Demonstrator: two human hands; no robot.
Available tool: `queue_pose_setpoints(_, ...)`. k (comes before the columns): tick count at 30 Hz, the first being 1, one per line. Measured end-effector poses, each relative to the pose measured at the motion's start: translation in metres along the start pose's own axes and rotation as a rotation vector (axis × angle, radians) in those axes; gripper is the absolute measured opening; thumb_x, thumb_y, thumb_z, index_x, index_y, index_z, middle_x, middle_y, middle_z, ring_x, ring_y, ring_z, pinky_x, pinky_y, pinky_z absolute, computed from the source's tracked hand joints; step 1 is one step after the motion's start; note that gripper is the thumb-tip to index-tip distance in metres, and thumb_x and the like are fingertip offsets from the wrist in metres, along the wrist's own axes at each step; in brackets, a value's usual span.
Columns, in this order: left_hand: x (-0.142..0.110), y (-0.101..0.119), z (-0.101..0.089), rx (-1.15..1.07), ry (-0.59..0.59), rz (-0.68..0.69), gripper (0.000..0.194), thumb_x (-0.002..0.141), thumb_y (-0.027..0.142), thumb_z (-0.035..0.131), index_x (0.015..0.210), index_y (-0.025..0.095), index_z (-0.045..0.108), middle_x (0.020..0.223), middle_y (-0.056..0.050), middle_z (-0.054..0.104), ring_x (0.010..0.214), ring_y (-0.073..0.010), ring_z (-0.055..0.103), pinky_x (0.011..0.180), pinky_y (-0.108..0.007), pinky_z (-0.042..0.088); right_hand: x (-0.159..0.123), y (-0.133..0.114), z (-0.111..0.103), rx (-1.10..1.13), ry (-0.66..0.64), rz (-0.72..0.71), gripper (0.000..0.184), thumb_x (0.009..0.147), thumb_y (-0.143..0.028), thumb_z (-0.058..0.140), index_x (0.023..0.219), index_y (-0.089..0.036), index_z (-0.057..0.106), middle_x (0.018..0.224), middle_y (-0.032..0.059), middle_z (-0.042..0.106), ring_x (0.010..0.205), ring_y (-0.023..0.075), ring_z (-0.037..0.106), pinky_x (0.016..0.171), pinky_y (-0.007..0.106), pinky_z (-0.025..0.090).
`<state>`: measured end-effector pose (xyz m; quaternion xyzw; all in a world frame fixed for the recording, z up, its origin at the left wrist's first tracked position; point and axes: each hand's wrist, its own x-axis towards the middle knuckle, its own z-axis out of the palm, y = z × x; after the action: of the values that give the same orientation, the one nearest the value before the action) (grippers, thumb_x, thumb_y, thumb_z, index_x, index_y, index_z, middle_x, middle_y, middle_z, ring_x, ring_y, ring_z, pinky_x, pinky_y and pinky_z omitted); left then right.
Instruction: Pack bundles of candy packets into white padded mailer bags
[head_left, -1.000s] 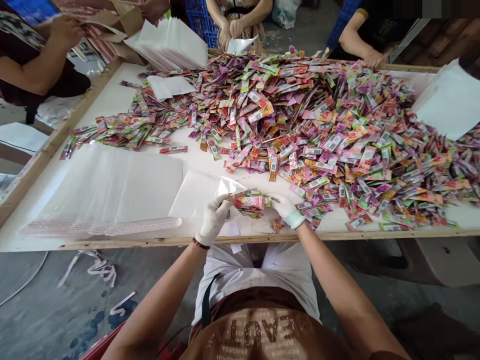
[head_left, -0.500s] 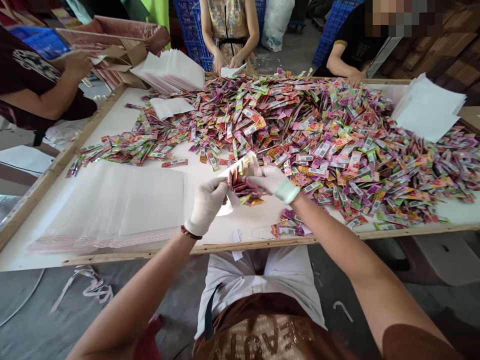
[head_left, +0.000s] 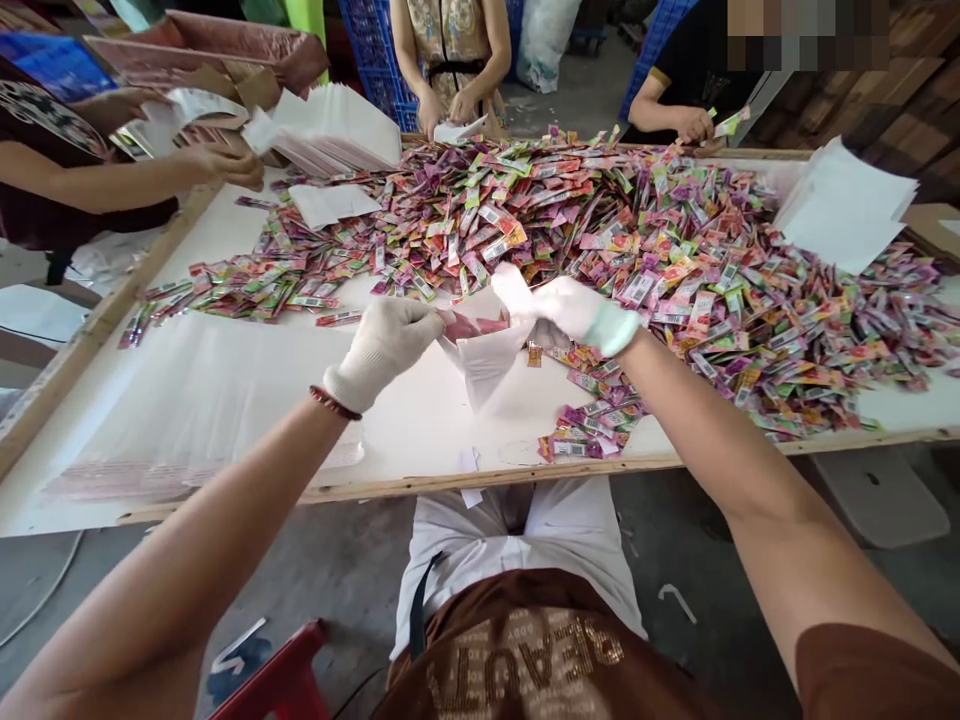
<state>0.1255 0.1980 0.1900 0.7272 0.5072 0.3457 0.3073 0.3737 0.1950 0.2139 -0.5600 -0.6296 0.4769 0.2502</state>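
Observation:
Both my hands wear white knit gloves. Between them hangs a white plastic bag (head_left: 484, 370), its mouth held apart, with reddish sachets showing inside the opening. My left hand (head_left: 394, 340) pinches the bag's left edge. My right hand (head_left: 566, 308) grips its right edge, and a white flap stands up beside the fingers. Just behind and to the right lies a wide heap of small colourful sachets (head_left: 570, 225). A smaller group of sachets (head_left: 589, 425) rests near the table's front edge, below my right wrist.
A stack of flat white bags (head_left: 202, 400) covers the table's left front. More white bags stand at the back left (head_left: 337, 130) and right (head_left: 847, 205). Three co-workers are around the wooden-edged table (head_left: 420, 487). A red stool (head_left: 281, 680) is on the floor.
The sachets held between my hands are now inside the white bag, which hangs lower. The left co-worker's hand has reached over the table; the right co-worker has lifted some sachets.

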Motion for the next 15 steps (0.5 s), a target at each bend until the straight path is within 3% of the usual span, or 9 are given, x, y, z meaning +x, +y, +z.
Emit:
queue_pose_setpoints(3, 0.000, 0.007, -0.006, 0.169, 0.013, 0.108, 0.032, 0.078, 0.020, 0.050, 0.048, 0.018, 0.039, 0.050, 0.003, 0.030, 0.050, -0.0085, 0.027, 0.049, -0.027, 0.017, -0.022, 0.000, 0.002, -0.050, 0.019, 0.013, 0.035, 0.084, -0.035, 0.063, 0.057, -0.013, 0.064, 0.040, 0.0010, 0.056, 0.031, 0.0075, 0.044, 0.034, 0.019, 0.031)
queue_pose_setpoints(6, -0.021, 0.017, 0.000, 0.348, 0.021, 0.278, 0.025, 0.082, 0.019, 0.049, 0.058, 0.017, 0.053, 0.061, 0.000, 0.045, 0.057, -0.0106, 0.038, 0.053, -0.027, 0.024, -0.058, 0.016, 0.020, -0.020, -0.157, 0.073, 0.043, 0.090, -0.044, 0.057, 0.064, -0.012, 0.068, 0.046, 0.0027, 0.061, 0.034, 0.0091, 0.049, 0.036, 0.020, 0.037)
queue_pose_setpoints(9, -0.067, 0.010, 0.027, 0.459, -0.198, 0.376, 0.022, 0.088, 0.027, 0.051, 0.077, 0.019, 0.068, 0.080, -0.003, 0.060, 0.064, -0.0126, 0.049, 0.053, -0.026, 0.029, -0.103, 0.052, 0.057, -0.164, -0.336, 0.250, 0.047, 0.097, -0.042, 0.048, 0.068, -0.013, 0.070, 0.053, 0.0055, 0.066, 0.040, 0.0123, 0.057, 0.044, 0.023, 0.044)
queue_pose_setpoints(11, -0.108, -0.009, 0.051, 0.435, -0.396, 0.352, 0.023, 0.090, 0.032, 0.052, 0.089, 0.021, 0.072, 0.087, -0.004, 0.063, 0.066, -0.0135, 0.054, 0.053, -0.025, 0.032, -0.134, 0.081, 0.084, -0.367, -0.370, 0.295, 0.041, 0.097, -0.035, 0.050, 0.069, -0.014, 0.071, 0.064, 0.0091, 0.072, 0.054, 0.0168, 0.066, 0.058, 0.027, 0.049)
queue_pose_setpoints(12, -0.130, -0.020, 0.062, 0.400, -0.435, 0.295, 0.025, 0.091, 0.036, 0.052, 0.095, 0.022, 0.072, 0.091, -0.005, 0.064, 0.066, -0.0136, 0.055, 0.053, -0.025, 0.034, -0.149, 0.096, 0.096, -0.424, -0.365, 0.286, 0.037, 0.096, -0.034, 0.052, 0.072, -0.015, 0.072, 0.073, 0.0110, 0.075, 0.064, 0.0199, 0.070, 0.064, 0.029, 0.050)
queue_pose_setpoints(13, -0.151, -0.032, 0.071, 0.348, -0.425, 0.207, 0.028, 0.091, 0.041, 0.053, 0.099, 0.021, 0.071, 0.095, -0.005, 0.065, 0.067, -0.0136, 0.056, 0.055, -0.026, 0.037, -0.162, 0.108, 0.106, -0.461, -0.349, 0.256, 0.033, 0.096, -0.033, 0.054, 0.075, -0.016, 0.073, 0.081, 0.0118, 0.076, 0.074, 0.0226, 0.072, 0.070, 0.030, 0.050)
queue_pose_setpoints(15, -0.188, -0.053, 0.085, 0.241, -0.283, -0.047, 0.037, 0.092, 0.051, 0.051, 0.091, 0.018, 0.067, 0.087, -0.005, 0.064, 0.067, -0.0145, 0.055, 0.061, -0.027, 0.042, -0.181, 0.129, 0.121, -0.438, -0.281, 0.185, 0.029, 0.097, -0.032, 0.052, 0.085, -0.018, 0.074, 0.093, 0.0107, 0.077, 0.089, 0.0247, 0.072, 0.076, 0.031, 0.049)
